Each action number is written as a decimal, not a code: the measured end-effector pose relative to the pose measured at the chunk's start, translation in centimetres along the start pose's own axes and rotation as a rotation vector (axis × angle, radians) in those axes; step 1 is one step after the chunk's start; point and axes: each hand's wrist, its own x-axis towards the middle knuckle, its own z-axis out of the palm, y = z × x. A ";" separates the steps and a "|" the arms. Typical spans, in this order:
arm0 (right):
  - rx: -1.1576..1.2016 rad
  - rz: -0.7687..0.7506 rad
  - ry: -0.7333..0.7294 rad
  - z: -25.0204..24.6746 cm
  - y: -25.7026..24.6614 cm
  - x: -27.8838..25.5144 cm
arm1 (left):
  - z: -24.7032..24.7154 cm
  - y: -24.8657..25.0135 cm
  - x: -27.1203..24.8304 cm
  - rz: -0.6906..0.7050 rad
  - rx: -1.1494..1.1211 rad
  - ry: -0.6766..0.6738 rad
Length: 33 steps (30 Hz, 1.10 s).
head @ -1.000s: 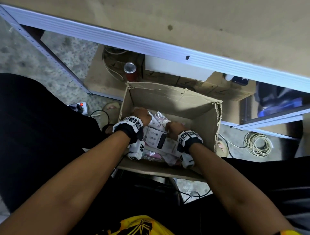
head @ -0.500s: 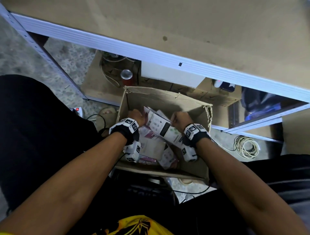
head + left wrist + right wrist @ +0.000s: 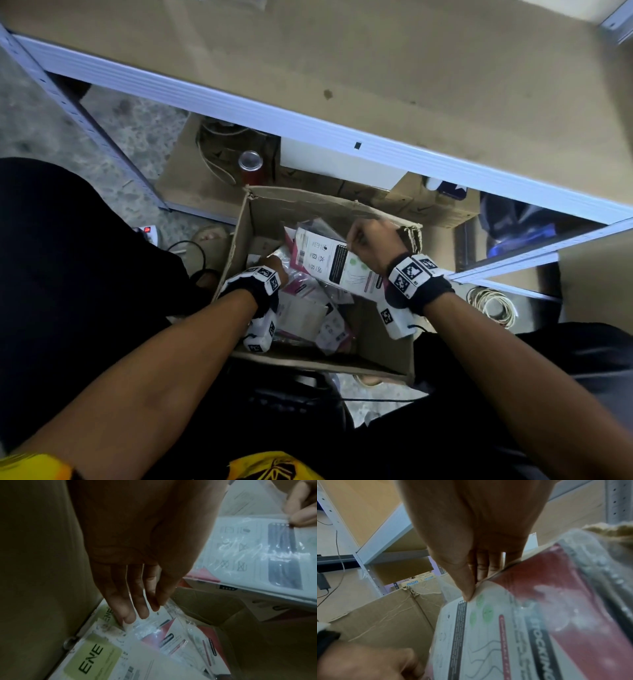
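An open cardboard box (image 3: 308,209) on the floor holds several plastic-wrapped packets (image 3: 308,308). My right hand (image 3: 373,243) pinches the top edge of a white and red stocking packet (image 3: 329,263) between thumb and fingers and holds it tilted above the box's right side. The right wrist view shows this hand (image 3: 474,586) pinching the packet (image 3: 488,635) from close up. My left hand (image 3: 270,269) is low in the box by its left wall. Its fingers (image 3: 144,609) point down, fairly straight, and touch a wrapped packet (image 3: 154,630) beside a green ENE packet (image 3: 91,655).
A metal shelf beam (image 3: 308,126) crosses just beyond the box, with a can (image 3: 250,162) and flat cartons under it. A power strip (image 3: 147,231) and a sandalled foot (image 3: 209,236) lie to the left. A cable coil (image 3: 493,305) lies to the right.
Both hands held the white packet low in the box. My right hand has lifted it up and to the right, while my left hand let go and dropped to the packets by the left wall.
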 end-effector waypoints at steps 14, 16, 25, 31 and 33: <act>0.019 -0.128 0.094 1.0 -1.6 1.1 | 3.9 0.6 2.0 0.156 0.434 -0.092; 0.053 -0.143 0.100 0.7 -1.7 1.3 | 4.1 0.8 2.5 0.189 0.552 -0.084; 0.068 -0.114 0.104 -0.8 -1.9 1.6 | 5.4 -0.5 3.8 0.276 0.687 -0.183; 0.071 -0.093 0.137 -2.5 -2.2 1.2 | 4.8 -0.1 3.6 0.376 0.432 -0.122; 0.054 -0.097 0.161 -3.1 -2.2 0.9 | 4.3 0.6 3.6 0.403 0.370 -0.073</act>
